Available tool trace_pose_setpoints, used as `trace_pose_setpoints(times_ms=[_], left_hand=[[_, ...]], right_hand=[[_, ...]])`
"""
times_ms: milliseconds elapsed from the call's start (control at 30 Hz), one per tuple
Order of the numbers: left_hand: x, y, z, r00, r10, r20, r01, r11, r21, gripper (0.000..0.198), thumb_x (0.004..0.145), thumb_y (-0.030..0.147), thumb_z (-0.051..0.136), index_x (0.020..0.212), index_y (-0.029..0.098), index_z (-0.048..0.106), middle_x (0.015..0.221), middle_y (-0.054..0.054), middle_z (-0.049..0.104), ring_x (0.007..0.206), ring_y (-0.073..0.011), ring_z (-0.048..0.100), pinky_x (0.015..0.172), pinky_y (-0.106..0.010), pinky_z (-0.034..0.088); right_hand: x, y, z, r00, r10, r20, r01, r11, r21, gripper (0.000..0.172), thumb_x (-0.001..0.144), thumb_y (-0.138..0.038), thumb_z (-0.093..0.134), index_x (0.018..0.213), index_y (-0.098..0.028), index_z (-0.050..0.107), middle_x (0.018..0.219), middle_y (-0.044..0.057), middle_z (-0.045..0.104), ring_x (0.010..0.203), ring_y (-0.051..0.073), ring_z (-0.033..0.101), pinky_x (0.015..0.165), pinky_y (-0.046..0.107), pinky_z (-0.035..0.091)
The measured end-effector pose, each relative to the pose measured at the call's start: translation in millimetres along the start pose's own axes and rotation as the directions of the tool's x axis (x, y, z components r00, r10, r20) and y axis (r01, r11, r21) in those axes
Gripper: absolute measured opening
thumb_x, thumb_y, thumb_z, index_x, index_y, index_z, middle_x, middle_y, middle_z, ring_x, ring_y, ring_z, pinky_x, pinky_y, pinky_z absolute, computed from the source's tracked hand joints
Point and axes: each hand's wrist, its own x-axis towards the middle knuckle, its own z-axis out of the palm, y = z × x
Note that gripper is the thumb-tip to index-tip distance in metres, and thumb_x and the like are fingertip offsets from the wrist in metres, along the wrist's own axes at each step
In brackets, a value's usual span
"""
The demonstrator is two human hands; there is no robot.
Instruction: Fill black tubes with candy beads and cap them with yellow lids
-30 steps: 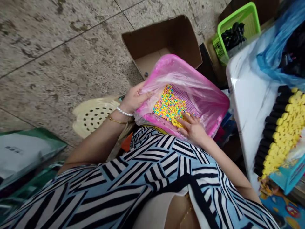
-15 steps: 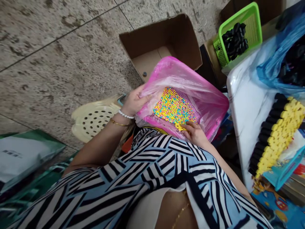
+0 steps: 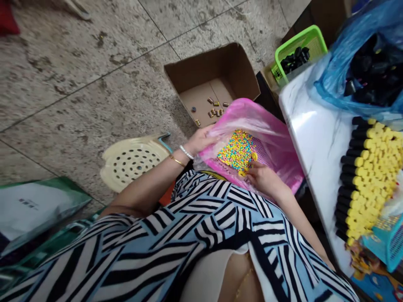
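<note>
A pink tray (image 3: pixel 283 167) lined with a clear plastic bag rests on my lap. A heap of small pastel beads (image 3: pixel 237 150) lies inside it. My left hand (image 3: pixel 201 140) grips the bag's left edge, fingers curled over the plastic. At the near edge of the beads my right hand (image 3: pixel 264 178) is closed on a small yellow piece (image 3: pixel 242 173).
An open cardboard box (image 3: pixel 217 79) with several small brass parts stands on the tiled floor beyond the tray. A cream perforated stool (image 3: pixel 132 159) sits left. On the right, a white table (image 3: pixel 315 138) bears rows of black-and-yellow tubes (image 3: pixel 368 176), a blue bag and a green basket (image 3: pixel 294 52).
The view has shifted, so the tray looks smaller and lower. My right hand has drawn back to the tray's near edge with the yellow piece. My left hand keeps its hold.
</note>
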Motion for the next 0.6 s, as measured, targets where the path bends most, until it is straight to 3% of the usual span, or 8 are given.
trace_pose_setpoints(times_ms=[100,267,433,600], left_hand=[[-13.5,-1.7,19.0,1.0,-0.001,0.026,0.002,0.999,-0.052,0.084,0.068,0.051,0.091,0.139,0.013,0.067,0.123,-0.009,0.076,0.102,-0.0223,0.071,0.092,-0.032,0.057],[-18.4,0.7,20.9,0.999,-0.025,0.03,0.027,0.998,-0.057,0.081,0.067,0.042,0.093,0.139,0.015,0.067,0.128,-0.01,0.075,0.111,-0.0256,0.071,0.097,-0.032,0.056],[-20.6,13.1,32.8,0.997,-0.064,0.044,0.065,0.998,-0.02,0.081,0.063,0.041,0.093,0.135,0.013,0.068,0.123,-0.01,0.076,0.104,-0.0237,0.072,0.093,-0.031,0.057],[-40.3,20.7,39.9,0.996,-0.046,0.081,0.035,0.991,0.132,0.081,0.067,0.041,0.088,0.139,0.012,0.064,0.124,-0.01,0.076,0.104,-0.0227,0.071,0.092,-0.03,0.056]], right_hand=[[-24.3,13.5,28.6,0.997,0.058,-0.054,-0.057,0.998,0.029,0.027,0.105,-0.027,0.052,0.114,-0.02,0.077,0.123,0.013,0.073,0.116,0.021,0.071,0.104,0.033,0.055],[-55.8,25.4,68.5,0.973,0.076,-0.217,-0.034,0.981,0.191,0.042,0.106,-0.032,0.048,0.144,-0.023,0.063,0.152,0.014,0.059,0.137,0.024,0.062,0.117,0.041,0.05],[-57.1,49.6,58.2,0.887,0.2,-0.416,-0.116,0.969,0.217,0.052,0.103,-0.035,0.054,0.149,-0.012,0.058,0.156,0.021,0.053,0.145,0.03,0.055,0.123,0.043,0.043],[-54.1,65.1,45.9,0.836,0.345,-0.426,-0.317,0.938,0.138,0.055,0.105,-0.043,0.051,0.151,-0.014,0.054,0.142,0.021,0.065,0.127,0.033,0.067,0.112,0.045,0.05]])
